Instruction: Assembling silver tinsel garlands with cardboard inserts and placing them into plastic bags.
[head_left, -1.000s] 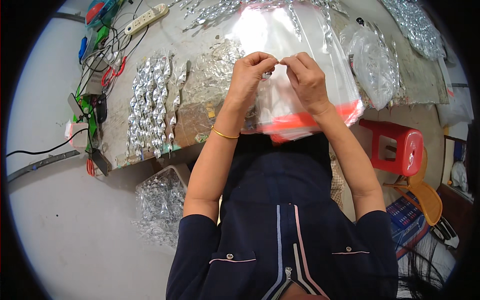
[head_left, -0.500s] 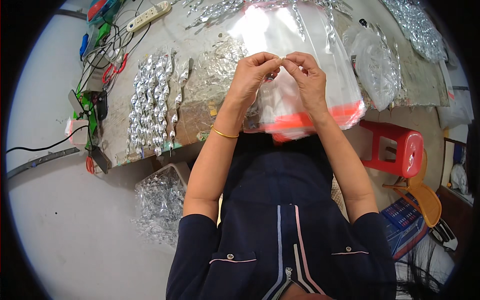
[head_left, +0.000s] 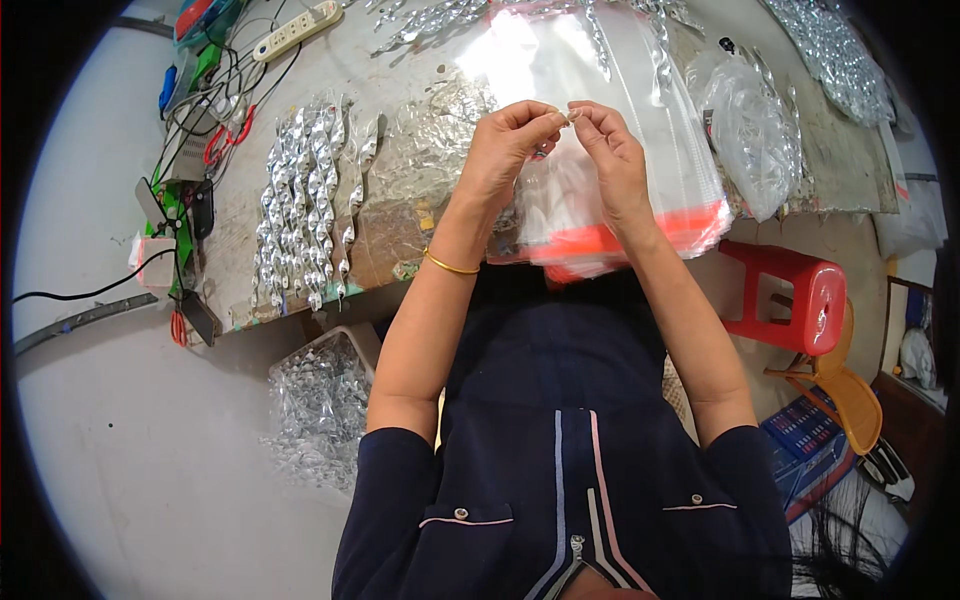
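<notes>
The left hand [head_left: 505,150] and the right hand [head_left: 610,155] meet fingertip to fingertip above the near edge of the grey, foil-strewn worktable [head_left: 240,255]. Both are pinched nearly closed on a tiny pale piece [head_left: 570,116] held between them; it is too small to tell what it is. Directly under the hands lies a stack of clear plastic bags with an orange-red strip [head_left: 640,215], its strip end overhanging the table's near edge towards the person's body. A thin gold bangle [head_left: 447,264] sits on the left wrist.

To the left of the hands, rows of shiny silver twisted foil pieces [head_left: 300,215] lie close together, reaching the table edge, with a crumpled clear foil sheet [head_left: 425,155] between them and the bags. To the right, a bulging clear bag [head_left: 750,130] crowds the stack. A red plastic stool [head_left: 795,295] stands beside the table, and a basket of silver pieces [head_left: 315,410] sits on the floor. The table's far end is cut off by the picture's rim.
</notes>
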